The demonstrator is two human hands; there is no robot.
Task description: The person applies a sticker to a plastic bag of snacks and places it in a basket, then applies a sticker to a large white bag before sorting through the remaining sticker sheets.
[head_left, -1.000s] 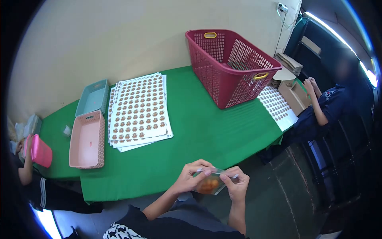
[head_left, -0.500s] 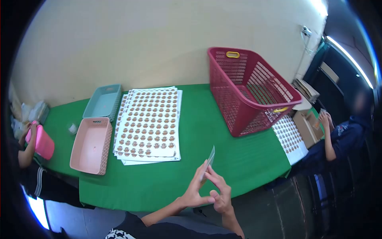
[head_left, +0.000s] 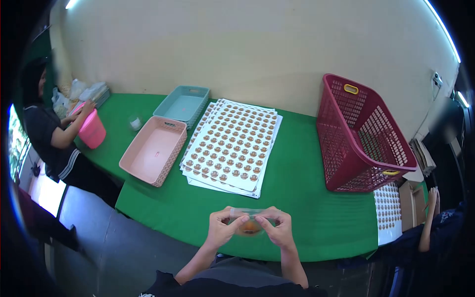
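A clear plastic pouch point(head_left: 251, 213) is stretched level between my two hands, just over the table's front edge. On its front, low and slightly blurred, shows a round orange-brown label point(head_left: 249, 228). My left hand point(head_left: 221, 229) pinches the left side, thumb on the near face and fingers curled behind. Gripping the right side the same way is my right hand point(head_left: 280, 229). Beyond them lies a stack of white sheets point(head_left: 230, 143) printed with rows of round brown labels.
A pink basket point(head_left: 154, 151) and a teal basket point(head_left: 183, 105) sit left of the sheets. At right stands a tall maroon laundry basket point(head_left: 346, 143). One person point(head_left: 54, 128) at left handles a pink bin point(head_left: 92, 131); another works at far right beside a cardboard box point(head_left: 411, 205).
The pouch has turned from edge-on to facing me, and both hands now pinch its opposite sides. My view has swung left, so the table's things appear farther right.
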